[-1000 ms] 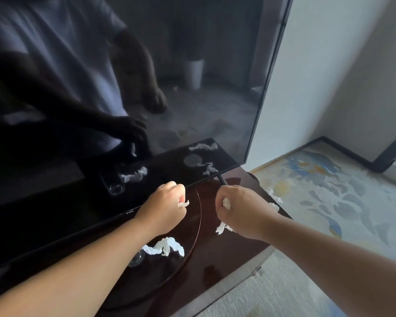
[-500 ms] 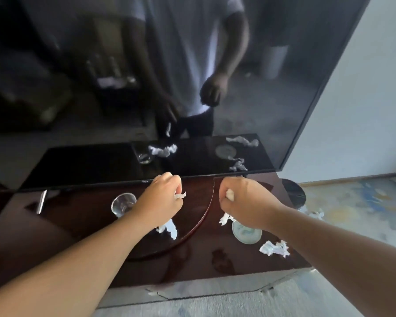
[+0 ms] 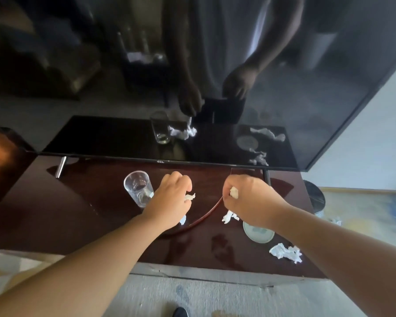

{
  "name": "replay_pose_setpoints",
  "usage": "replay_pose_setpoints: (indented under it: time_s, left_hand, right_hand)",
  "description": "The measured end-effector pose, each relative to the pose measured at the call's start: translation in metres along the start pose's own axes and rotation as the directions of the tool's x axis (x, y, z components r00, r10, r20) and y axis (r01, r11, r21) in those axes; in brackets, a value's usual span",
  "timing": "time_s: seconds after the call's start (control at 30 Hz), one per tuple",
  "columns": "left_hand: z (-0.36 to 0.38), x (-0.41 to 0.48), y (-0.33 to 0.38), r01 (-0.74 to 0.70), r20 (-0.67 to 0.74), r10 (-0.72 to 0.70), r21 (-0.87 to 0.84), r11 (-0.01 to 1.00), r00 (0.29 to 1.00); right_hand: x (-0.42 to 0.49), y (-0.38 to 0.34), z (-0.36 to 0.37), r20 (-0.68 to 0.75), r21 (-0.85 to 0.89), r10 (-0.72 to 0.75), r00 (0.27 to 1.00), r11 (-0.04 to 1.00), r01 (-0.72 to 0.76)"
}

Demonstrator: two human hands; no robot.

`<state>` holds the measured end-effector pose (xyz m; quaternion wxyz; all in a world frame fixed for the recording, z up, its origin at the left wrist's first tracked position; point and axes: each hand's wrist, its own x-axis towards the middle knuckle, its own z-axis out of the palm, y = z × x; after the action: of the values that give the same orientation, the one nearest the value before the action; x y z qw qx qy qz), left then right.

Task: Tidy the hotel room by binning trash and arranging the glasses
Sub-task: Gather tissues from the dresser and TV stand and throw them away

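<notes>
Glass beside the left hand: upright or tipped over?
Upright: the glass stands on its base on the dark cabinet top, open rim facing up, just left of the left hand.

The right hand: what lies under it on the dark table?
Under the right hand a white tissue scrap and part of a round pale coaster show. The hand covers the coaster's far edge; anything more there is hidden.

Glossy dark wood cabinet top (image 3: 101,216), clear glass tumbler (image 3: 138,188), crumpled white paper (image 3: 285,252)
</notes>
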<state>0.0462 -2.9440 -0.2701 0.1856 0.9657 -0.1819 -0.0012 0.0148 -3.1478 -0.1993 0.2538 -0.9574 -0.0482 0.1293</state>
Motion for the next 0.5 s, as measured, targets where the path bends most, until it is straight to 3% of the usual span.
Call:
replay_pose_setpoints:
  time_s: [0.27,0.5]
  left_hand:
    - [0.045,-0.008,-0.028,0.045,0.199,-0.067,0.111,0.993,0.978]
    - [0.060,-0.012,-0.043,0.097,0.222,-0.141,0.200,0.975,0.965]
  right_hand:
    - [0.014,0.004,0.023,0.046,-0.005,0.041,0.998,0.999,-0.041]
    - [0.024,0.008,0.035,0.065,-0.004,0.063,0.996,0.998,-0.063]
